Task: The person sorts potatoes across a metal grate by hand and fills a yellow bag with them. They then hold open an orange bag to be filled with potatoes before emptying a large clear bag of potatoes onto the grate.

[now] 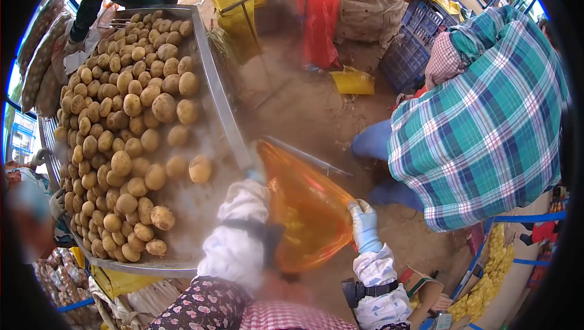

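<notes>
An orange mesh bag (310,208) is spread between my hands beside the metal table, with some yellowish shapes visible low in it. My right hand (364,223), in a pale blue glove, pinches the bag's right edge. My left hand (257,166) is at the bag's upper left edge by the table rim; blur hides its fingers. Many potatoes (121,129) lie heaped on the metal table (222,96) to the left. One potato (199,169) is nearest my left hand.
A person in a plaid top (480,123) bends at the right. Other people stand along the table's far left and top. Beyond are a red bag (319,20), yellow bag (240,32), blue crates (413,44) and a yellow item (353,80) on the ground.
</notes>
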Action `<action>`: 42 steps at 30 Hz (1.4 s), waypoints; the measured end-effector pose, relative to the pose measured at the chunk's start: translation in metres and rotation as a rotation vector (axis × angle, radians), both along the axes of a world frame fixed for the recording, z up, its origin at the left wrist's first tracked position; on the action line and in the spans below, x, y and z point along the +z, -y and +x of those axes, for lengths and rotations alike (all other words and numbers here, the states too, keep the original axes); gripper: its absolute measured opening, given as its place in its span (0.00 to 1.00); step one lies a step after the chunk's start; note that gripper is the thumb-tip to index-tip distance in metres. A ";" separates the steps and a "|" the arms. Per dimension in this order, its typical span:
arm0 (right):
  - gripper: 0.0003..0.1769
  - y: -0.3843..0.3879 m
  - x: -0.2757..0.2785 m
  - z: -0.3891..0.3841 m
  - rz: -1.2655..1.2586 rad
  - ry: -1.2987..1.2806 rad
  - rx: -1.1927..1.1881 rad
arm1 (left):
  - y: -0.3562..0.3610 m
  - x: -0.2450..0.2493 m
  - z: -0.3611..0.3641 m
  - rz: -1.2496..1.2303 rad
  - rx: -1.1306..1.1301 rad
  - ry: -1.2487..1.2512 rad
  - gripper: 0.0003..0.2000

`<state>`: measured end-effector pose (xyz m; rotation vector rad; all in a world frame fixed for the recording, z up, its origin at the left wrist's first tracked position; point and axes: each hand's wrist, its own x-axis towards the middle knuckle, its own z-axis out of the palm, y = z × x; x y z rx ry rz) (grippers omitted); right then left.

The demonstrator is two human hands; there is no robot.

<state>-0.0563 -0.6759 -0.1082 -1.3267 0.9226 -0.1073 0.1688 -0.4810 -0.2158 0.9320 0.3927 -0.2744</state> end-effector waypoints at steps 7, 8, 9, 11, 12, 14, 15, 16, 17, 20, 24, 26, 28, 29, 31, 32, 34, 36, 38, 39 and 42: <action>0.08 -0.025 -0.006 -0.034 -0.025 -0.008 0.086 | -0.010 0.006 -0.013 0.030 0.004 -0.040 0.20; 0.08 -0.019 0.009 -0.023 -0.071 0.075 0.017 | -0.010 0.006 -0.016 0.042 0.002 -0.043 0.20; 0.04 -0.011 0.016 -0.014 -0.040 0.191 -0.025 | -0.011 0.007 -0.018 0.053 0.001 -0.046 0.20; 0.06 -0.001 0.026 0.012 -0.149 0.219 -0.087 | -0.012 0.007 -0.024 0.076 -0.005 -0.050 0.20; 0.08 0.001 0.023 0.019 -0.196 0.206 -0.120 | -0.013 0.008 -0.027 0.087 -0.010 -0.052 0.20; 0.12 -0.005 -0.012 0.020 -0.631 0.021 0.013 | -0.019 0.009 -0.033 0.114 -0.017 -0.063 0.20; 0.17 -0.019 -0.020 0.009 -0.721 -0.193 0.148 | -0.021 0.011 -0.037 0.131 -0.021 -0.068 0.21; 0.18 -0.037 -0.042 -0.005 -0.733 -0.341 0.234 | -0.024 0.013 -0.040 0.152 -0.027 -0.071 0.21; 0.20 -0.055 -0.084 -0.021 -0.947 -0.296 0.212 | -0.026 0.015 -0.044 0.180 -0.036 -0.076 0.21; 0.18 -0.082 -0.059 -0.004 -0.564 -0.430 0.224 | -0.027 0.023 -0.051 0.337 -0.099 -0.066 0.21; 0.18 -0.082 -0.056 -0.027 -0.591 -0.249 0.305 | -0.027 0.028 -0.053 1.068 -0.373 0.043 0.24; 0.17 -0.075 -0.045 -0.052 -0.582 -0.220 0.451 | -0.026 0.031 -0.068 1.126 -0.368 0.093 0.20; 0.16 -0.074 -0.050 -0.080 -0.488 -0.290 0.515 | -0.025 0.038 -0.080 1.209 -0.360 0.101 0.13; 0.16 -0.076 -0.047 -0.093 -0.460 -0.264 0.522 | -0.028 0.045 -0.084 1.255 -0.456 0.016 0.14; 0.17 -0.081 -0.031 -0.105 -0.429 -0.297 0.551 | -0.038 0.063 -0.103 1.531 -0.521 0.189 0.16; 0.19 -0.084 -0.017 -0.109 -0.448 -0.336 0.596 | -0.041 0.075 -0.121 1.744 -0.484 0.463 0.17; 0.23 -0.086 0.003 -0.112 -0.502 -0.405 0.676 | -0.047 0.081 -0.140 2.000 -0.536 0.969 0.22; 0.21 -0.088 0.007 -0.121 -0.545 -0.343 0.580 | -0.062 0.079 -0.153 2.079 -0.761 1.409 0.28; 0.26 -0.086 0.009 -0.130 -0.604 -0.238 0.461 | -0.075 0.060 -0.176 2.210 -1.097 1.352 0.21; 0.33 -0.079 0.007 -0.134 -0.642 -0.161 0.389 | -0.085 0.074 -0.185 2.148 -1.256 1.220 0.19; 0.37 -0.065 0.023 -0.137 -1.287 -0.079 0.482 | -0.108 0.129 -0.197 1.934 -1.517 0.986 0.12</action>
